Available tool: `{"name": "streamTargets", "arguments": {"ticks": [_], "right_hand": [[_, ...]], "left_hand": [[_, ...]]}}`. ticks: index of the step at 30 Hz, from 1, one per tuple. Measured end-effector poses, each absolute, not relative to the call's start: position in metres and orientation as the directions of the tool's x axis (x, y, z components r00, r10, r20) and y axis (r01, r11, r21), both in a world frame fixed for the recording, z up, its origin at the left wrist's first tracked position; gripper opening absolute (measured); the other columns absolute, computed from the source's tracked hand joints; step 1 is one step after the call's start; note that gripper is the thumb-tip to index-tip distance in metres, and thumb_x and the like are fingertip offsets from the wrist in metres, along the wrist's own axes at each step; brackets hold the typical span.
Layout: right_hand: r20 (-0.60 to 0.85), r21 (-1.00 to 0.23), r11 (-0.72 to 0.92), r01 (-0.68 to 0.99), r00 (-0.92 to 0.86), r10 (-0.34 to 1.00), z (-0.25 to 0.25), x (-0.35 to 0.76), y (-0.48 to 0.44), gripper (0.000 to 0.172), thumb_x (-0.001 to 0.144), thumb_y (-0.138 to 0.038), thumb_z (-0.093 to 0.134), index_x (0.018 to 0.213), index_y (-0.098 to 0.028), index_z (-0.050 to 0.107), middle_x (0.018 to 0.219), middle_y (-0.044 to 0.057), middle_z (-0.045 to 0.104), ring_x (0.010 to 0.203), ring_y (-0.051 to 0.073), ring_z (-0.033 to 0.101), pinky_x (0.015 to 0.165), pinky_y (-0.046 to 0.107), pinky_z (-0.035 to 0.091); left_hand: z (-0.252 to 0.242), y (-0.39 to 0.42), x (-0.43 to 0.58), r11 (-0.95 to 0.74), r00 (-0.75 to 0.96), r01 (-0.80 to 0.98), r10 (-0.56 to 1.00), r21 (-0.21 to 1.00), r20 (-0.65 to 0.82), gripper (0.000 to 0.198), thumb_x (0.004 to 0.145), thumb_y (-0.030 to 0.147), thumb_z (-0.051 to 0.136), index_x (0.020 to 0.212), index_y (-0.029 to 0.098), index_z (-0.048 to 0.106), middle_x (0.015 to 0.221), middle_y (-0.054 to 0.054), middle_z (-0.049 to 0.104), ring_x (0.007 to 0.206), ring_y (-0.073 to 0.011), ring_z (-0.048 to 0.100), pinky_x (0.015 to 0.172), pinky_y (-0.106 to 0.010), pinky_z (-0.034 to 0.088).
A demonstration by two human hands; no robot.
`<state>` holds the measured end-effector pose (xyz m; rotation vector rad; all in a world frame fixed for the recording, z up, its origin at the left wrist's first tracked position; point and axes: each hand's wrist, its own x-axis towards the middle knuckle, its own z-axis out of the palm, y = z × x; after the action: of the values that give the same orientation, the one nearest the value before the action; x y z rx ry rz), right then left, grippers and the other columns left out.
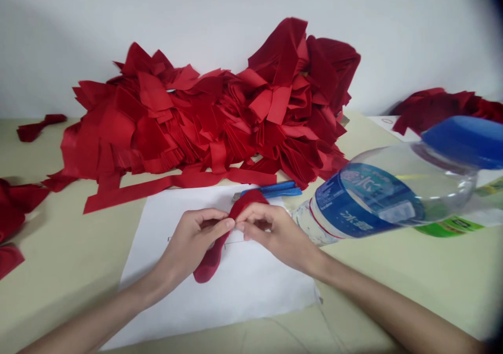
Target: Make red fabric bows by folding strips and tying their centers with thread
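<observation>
1. Cream counter [58, 244] carries a red fabric pile [212, 118] beyond the fingers [220, 229], presumably for easy reach.
2. White paper [267, 288] lies beneath the fingers, likely as clean backing.
3. A bottle [365, 199] hems in the fingers' right side.
4. Left hand [192, 241] and right hand [285, 233] pinch a red strip [208, 267] between their fingers, apparently steadying its bend.
5. A blue tool [285, 190] lies just beyond the fingers.
</observation>
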<state>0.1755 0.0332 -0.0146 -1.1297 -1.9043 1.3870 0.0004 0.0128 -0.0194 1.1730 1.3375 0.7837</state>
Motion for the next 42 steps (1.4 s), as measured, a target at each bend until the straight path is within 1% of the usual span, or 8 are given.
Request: {"name": "streamTargets", "arguments": {"ticks": [6,12,18,22,25,32,38,42], "right_hand": [[-0.059,-0.952,0.064,0.298,-0.385,0.921,-0.014,0.184,0.047,0.010,0.083,-0.024,0.052,0.083,-0.018,0.060,0.087,0.003,0.064,0.082,0.015,0.058,0.073,0.028,0.044],[-0.038,-0.952,0.043,0.303,-0.256,0.966,-0.023,0.200,0.056,0.010,0.080,-0.029,0.056,0.084,-0.019,0.057,0.081,0.000,0.057,0.074,0.013,0.054,0.068,0.026,0.043],[0.185,-0.870,0.246,0.427,-0.179,0.966,-0.038,0.211,0.068,0.011,0.080,-0.024,0.054,0.090,-0.020,0.058,0.096,0.005,0.059,0.090,0.019,0.056,0.080,0.035,0.047],[0.371,-0.593,0.511,0.623,-0.351,0.860,-0.045,0.207,0.075,0.030,0.083,-0.015,0.052,0.112,-0.022,0.055,0.121,0.007,0.055,0.122,0.025,0.039,0.102,0.045,0.035],[0.355,-0.446,0.605,0.660,-0.491,0.796,-0.048,0.202,0.075,0.032,0.087,-0.014,0.048,0.117,-0.021,0.053,0.116,0.008,0.057,0.122,0.025,0.038,0.102,0.045,0.037],[0.256,-0.321,0.768,0.555,-0.729,0.634,-0.040,0.197,0.065,0.023,0.091,-0.018,0.042,0.113,-0.017,0.051,0.110,0.011,0.057,0.104,0.023,0.052,0.092,0.042,0.043],[0.280,-0.264,0.824,0.502,-0.778,0.563,-0.041,0.196,0.064,0.026,0.094,-0.017,0.034,0.116,-0.016,0.047,0.101,0.011,0.061,0.095,0.022,0.057,0.083,0.039,0.046],[0.310,-0.225,0.850,0.476,-0.792,0.526,-0.041,0.196,0.063,0.026,0.096,-0.019,0.028,0.108,-0.016,0.051,0.097,0.009,0.062,0.090,0.020,0.057,0.078,0.034,0.046]], "left_hand": [[-0.019,0.007,-0.008,0.275,0.112,0.149,0.950,0.950,-0.293,0.030,0.079,0.044,0.059,0.069,0.015,0.060,0.056,0.004,0.042,0.052,-0.0084,0.033,0.049,-0.022,0.026],[-0.023,0.007,-0.019,0.354,0.128,0.029,0.926,0.935,-0.354,0.030,0.081,0.043,0.058,0.069,0.015,0.060,0.057,0.004,0.044,0.051,-0.0084,0.033,0.049,-0.023,0.024],[-0.020,0.009,-0.021,0.396,0.128,-0.025,0.912,0.918,-0.390,0.030,0.080,0.043,0.060,0.069,0.014,0.061,0.059,0.001,0.050,0.052,-0.0090,0.039,0.051,-0.023,0.027],[-0.020,0.011,-0.021,0.424,0.125,-0.081,0.902,0.902,-0.412,0.029,0.081,0.042,0.060,0.070,0.015,0.063,0.067,-0.002,0.057,0.057,-0.0108,0.046,0.053,-0.023,0.032],[-0.020,0.014,-0.022,0.468,0.135,-0.190,0.883,0.863,-0.449,0.026,0.080,0.040,0.061,0.071,0.015,0.064,0.070,-0.002,0.058,0.062,-0.0115,0.049,0.054,-0.021,0.035],[-0.019,0.019,-0.025,0.454,0.106,-0.191,0.891,0.870,-0.441,0.024,0.078,0.038,0.064,0.070,0.015,0.065,0.071,-0.002,0.059,0.060,-0.0105,0.049,0.051,-0.020,0.034],[-0.021,0.022,-0.027,0.361,-0.003,-0.016,0.932,0.932,-0.361,0.027,0.077,0.041,0.062,0.068,0.015,0.062,0.056,0.003,0.051,0.044,-0.0064,0.035,0.040,-0.020,0.021],[-0.021,0.023,-0.027,0.316,-0.023,0.024,0.949,0.948,-0.316,0.027,0.077,0.041,0.062,0.068,0.015,0.061,0.056,0.003,0.051,0.044,-0.0062,0.035,0.040,-0.020,0.021]]}}
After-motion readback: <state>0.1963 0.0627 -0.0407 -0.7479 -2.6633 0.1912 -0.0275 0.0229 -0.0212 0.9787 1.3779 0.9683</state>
